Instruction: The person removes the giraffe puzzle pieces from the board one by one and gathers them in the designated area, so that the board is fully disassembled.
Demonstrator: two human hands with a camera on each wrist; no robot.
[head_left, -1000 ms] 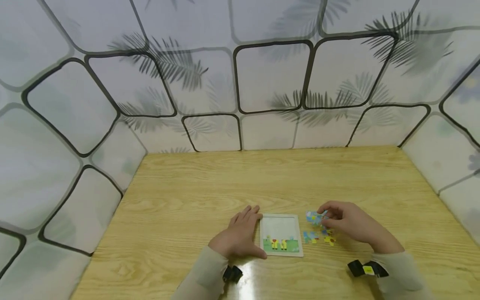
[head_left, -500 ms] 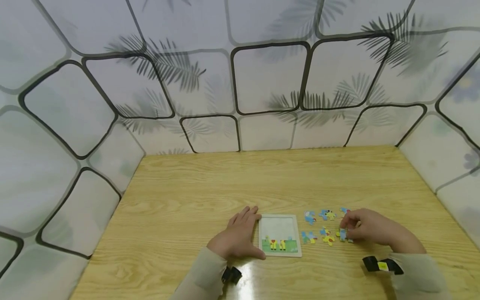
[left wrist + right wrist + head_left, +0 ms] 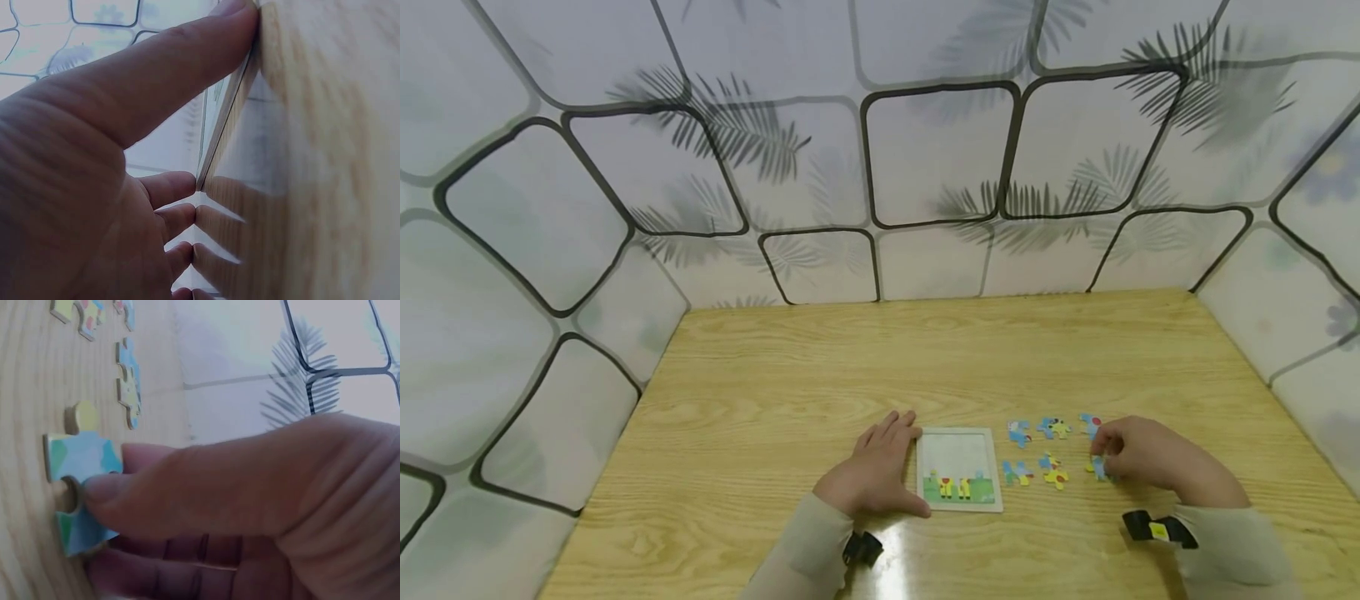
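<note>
My left hand (image 3: 880, 475) rests flat on the table with spread, straight fingers along the left side of a square puzzle tray (image 3: 919, 467). In the left wrist view its thumb (image 3: 187, 69) and index fingertip touch the tray's edge. Green pieces with yellow and red figures (image 3: 957, 488) fill the tray's near strip; the part above shows pale board. To the right, my right hand (image 3: 1161, 462) pinches a blue, green and yellow jigsaw piece (image 3: 87, 456) close to the table, thumb on its face. The other fingers are partly hidden behind the thumb.
Loose jigsaw pieces lie in two rows between tray and right hand: a blue one (image 3: 1018, 433), a blue-yellow one (image 3: 1055, 428), a blue-red one (image 3: 1090, 425), a multicoloured one (image 3: 1017, 473) and a yellow-red one (image 3: 1056, 477). Patterned walls (image 3: 932, 262) border the wooden table (image 3: 850, 358).
My right hand has moved right, away from the pieces beside the tray, which now show in spread rows. Lately it has shifted slightly further right with its piece. My left hand stays put.
</note>
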